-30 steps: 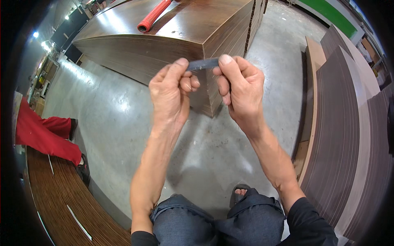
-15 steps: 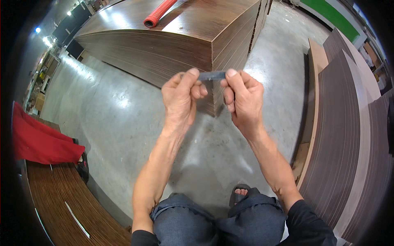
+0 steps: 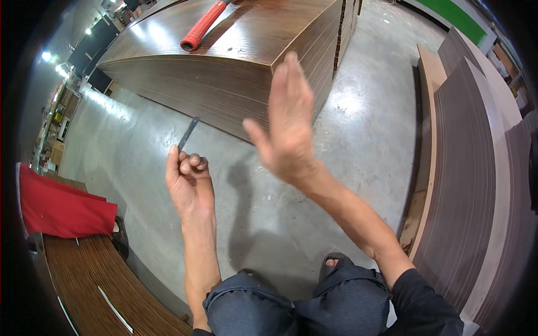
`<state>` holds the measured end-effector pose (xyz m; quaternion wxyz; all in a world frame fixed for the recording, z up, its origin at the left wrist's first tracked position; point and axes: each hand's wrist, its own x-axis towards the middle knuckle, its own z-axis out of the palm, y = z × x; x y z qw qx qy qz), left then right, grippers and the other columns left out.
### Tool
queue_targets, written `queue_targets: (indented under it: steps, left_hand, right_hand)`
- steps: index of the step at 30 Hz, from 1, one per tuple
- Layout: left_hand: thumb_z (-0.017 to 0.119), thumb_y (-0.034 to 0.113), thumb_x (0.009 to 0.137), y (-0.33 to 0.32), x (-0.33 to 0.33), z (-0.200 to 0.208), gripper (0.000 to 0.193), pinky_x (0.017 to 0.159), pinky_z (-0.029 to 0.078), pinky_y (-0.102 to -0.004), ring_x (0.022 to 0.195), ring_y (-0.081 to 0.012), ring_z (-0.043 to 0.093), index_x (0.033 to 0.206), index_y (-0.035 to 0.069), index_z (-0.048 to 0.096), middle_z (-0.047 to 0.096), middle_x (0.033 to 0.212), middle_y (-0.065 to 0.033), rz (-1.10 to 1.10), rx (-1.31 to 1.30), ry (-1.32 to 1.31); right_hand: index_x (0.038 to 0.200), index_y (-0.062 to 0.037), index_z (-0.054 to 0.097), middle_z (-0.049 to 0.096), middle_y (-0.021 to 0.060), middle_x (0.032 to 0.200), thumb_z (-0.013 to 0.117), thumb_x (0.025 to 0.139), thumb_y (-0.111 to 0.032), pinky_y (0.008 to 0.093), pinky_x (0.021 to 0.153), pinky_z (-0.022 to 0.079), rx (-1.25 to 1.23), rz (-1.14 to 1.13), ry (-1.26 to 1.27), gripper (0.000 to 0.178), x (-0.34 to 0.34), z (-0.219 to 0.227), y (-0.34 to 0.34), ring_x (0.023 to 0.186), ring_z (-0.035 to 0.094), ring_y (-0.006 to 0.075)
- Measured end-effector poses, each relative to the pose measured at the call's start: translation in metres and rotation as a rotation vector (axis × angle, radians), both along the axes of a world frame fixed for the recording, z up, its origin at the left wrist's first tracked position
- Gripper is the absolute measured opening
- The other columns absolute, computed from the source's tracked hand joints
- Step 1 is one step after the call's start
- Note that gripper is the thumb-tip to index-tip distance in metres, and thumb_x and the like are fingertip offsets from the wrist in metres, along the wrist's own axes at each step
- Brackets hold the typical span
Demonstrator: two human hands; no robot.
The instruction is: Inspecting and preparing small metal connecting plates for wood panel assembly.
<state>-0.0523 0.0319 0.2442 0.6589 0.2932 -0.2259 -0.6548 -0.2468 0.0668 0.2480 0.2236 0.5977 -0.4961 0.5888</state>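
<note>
Between the thumb and fingers of my left hand point(image 3: 190, 182) is one end of a thin, dark flat strip point(image 3: 189, 132) that looks like a bare cutter blade. It points up and slightly right, over the floor. My right hand point(image 3: 288, 126) is open, its fingers stretched upward and the thumb held out to the left. It holds nothing and is slightly blurred. Behind it, the near corner of a stack of dark brown wood-grain boards point(image 3: 185, 78) is partly covered. A red textured grip of a tool point(image 3: 204, 25) lies on the stack's top, its far end out of view.
On the right stand piles of grey-brown panels point(image 3: 459, 157) with pale edges. At lower left is another stack of wood-grain boards point(image 3: 89, 280), with a red cloth point(image 3: 67, 207) over part of it. Smooth grey concrete floor point(image 3: 151, 140) runs between the stacks.
My right hand has let go of the strip, opened and risen slightly to the left. My left hand has moved left and down, keeping the strip, which has turned from level to upright-slanting.
</note>
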Motion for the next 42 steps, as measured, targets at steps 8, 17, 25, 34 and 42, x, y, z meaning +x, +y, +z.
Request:
queue_targets:
  steps: [8, 17, 25, 34, 42]
  left_hand:
    - [0.059, 0.018, 0.099, 0.010, -0.001, -0.010, 0.024, 0.063, 0.042, -0.0281, 0.061, -0.0131, 0.053, 0.076, 0.011, 0.054, 0.047, 0.055, 0.0025, -0.030, 0.051, 0.030]
    - [0.058, 0.016, 0.099, 0.019, -0.011, -0.011, 0.026, 0.064, 0.041, -0.0291, 0.062, -0.0129, 0.051, 0.074, 0.011, 0.053, 0.045, 0.055, 0.0035, -0.068, 0.127, -0.002]
    - [0.064, 0.016, 0.095, 0.024, -0.034, -0.024, 0.027, 0.063, 0.042, -0.0299, 0.059, -0.0147, 0.049, 0.072, 0.010, 0.053, 0.042, 0.054, 0.0017, -0.362, 0.092, -0.061]
    - [0.068, 0.014, 0.093, 0.011, -0.069, -0.044, 0.023, 0.058, 0.045, -0.0295, 0.057, -0.0166, 0.055, 0.074, 0.003, 0.061, 0.051, 0.057, -0.0027, -0.520, 0.032, -0.240]
    - [0.068, 0.013, 0.092, -0.008, -0.085, -0.045, 0.024, 0.056, 0.047, -0.0292, 0.053, -0.0152, 0.054, 0.072, 0.003, 0.062, 0.053, 0.055, -0.0023, -0.510, -0.055, -0.181]
  right_hand:
    - [0.136, 0.0097, 0.046, 0.047, 0.0272, 0.138, 0.081, 0.075, -0.018, 0.0522, 0.110, 0.035, 0.407, 0.324, 0.000, 0.075, 0.009, -0.083, 0.057, 0.133, 0.038, 0.0474]
    - [0.150, 0.0048, 0.033, 0.040, 0.0256, 0.148, 0.083, 0.076, -0.018, 0.0467, 0.106, 0.040, -0.083, 0.040, -0.082, 0.092, -0.030, -0.023, -0.031, 0.130, 0.043, 0.0409]
    - [0.131, 0.0056, 0.054, 0.061, 0.0200, 0.122, 0.074, 0.085, -0.007, 0.0352, 0.087, 0.052, 0.341, 0.084, -0.310, 0.052, -0.027, -0.110, 0.039, 0.104, 0.062, 0.0277]
    - [0.091, -0.0005, 0.065, 0.064, 0.0026, 0.073, 0.060, 0.099, -0.026, 0.0212, 0.049, 0.043, 0.523, 0.675, -1.165, 0.028, -0.017, -0.063, 0.058, 0.058, 0.059, 0.0074]
    - [0.083, 0.0000, 0.063, 0.059, 0.0023, 0.065, 0.059, 0.100, -0.029, 0.0226, 0.044, 0.041, 0.462, 0.691, -1.238, 0.034, -0.019, -0.050, 0.038, 0.050, 0.054, 0.0083]
